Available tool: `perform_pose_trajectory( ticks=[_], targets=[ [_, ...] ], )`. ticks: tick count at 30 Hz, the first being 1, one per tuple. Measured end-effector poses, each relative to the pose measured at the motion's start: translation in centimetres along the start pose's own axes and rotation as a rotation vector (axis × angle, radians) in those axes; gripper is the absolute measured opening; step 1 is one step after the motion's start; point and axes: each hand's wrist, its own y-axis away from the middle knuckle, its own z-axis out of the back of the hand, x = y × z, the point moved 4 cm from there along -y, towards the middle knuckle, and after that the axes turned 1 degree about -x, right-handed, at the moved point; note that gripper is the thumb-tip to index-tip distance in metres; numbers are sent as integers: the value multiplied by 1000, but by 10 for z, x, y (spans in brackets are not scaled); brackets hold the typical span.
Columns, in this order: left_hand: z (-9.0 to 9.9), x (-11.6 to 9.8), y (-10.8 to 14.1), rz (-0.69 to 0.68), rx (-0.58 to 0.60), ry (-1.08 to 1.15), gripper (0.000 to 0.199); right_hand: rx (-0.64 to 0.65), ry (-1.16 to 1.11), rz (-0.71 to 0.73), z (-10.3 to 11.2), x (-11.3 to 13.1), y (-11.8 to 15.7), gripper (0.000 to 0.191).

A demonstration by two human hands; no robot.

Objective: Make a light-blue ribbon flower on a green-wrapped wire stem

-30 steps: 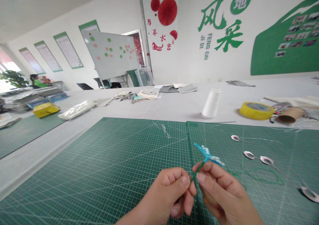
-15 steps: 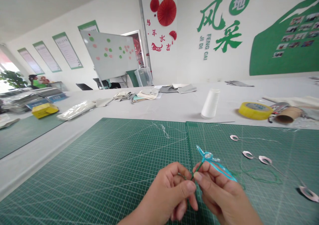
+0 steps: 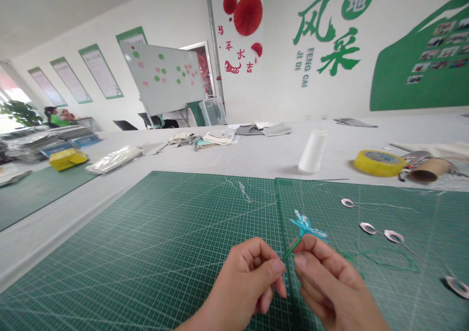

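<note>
A small light-blue flower (image 3: 305, 227) with clear shiny bits stands above my fingers on a thin green-wrapped stem (image 3: 292, 248). My left hand (image 3: 252, 275) pinches the lower end of that stem between thumb and forefinger. Just under the flower, my right hand (image 3: 328, 277) is closed, thumb against forefinger, at the upper stem. Its fingers partly hide what they grip. Loose green thread (image 3: 395, 262) lies in curves on the cutting mat (image 3: 205, 223) to the right, and its link to the stem is hidden behind my right hand.
Pink-white rings (image 3: 394, 236) on thin strands lie on the right mat. Beyond the mats stand a white thread cone (image 3: 312, 151), a yellow tape roll (image 3: 379, 163) and a cardboard tube (image 3: 429, 170). Fabric pieces (image 3: 218, 138) lie further back; a yellow box (image 3: 68, 159) sits at left.
The flower has turned, so its long blue loop no longer shows along my right hand. My right hand has shifted slightly right, away from the left, exposing more green stem.
</note>
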Motion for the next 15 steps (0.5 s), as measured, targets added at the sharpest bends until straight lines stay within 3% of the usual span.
perform_pose_trajectory(
  ticks=[15],
  targets=[
    [-4,3,-1,8,68,57,24,-12,110,52,3,0,-1,33]
  ],
)
